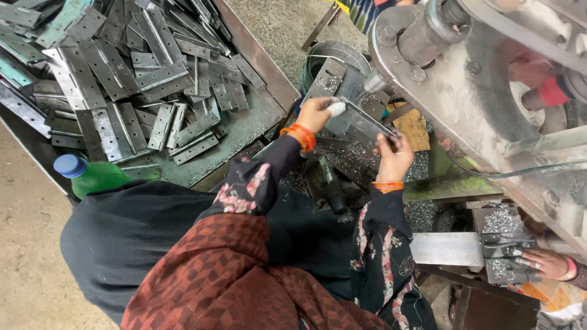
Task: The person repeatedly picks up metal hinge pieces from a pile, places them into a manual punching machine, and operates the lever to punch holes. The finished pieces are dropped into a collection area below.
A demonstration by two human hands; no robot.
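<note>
- The left hand (318, 113) is gripping one end of a flat metal hinge (361, 119), fingers closed around it.
- The right hand (394, 156) is pinching the hinge's other end, at about 4 o'clock from the left hand.
- The hinge is lying under the drill tip (374, 82), over a table (354, 159) strewn with shavings.
- A tray (244, 128) of piled hinges is sitting at 9 o'clock, a green bottle (92, 174) beside it.
- Another person's hand (544, 263) is resting at 4 o'clock.
</note>
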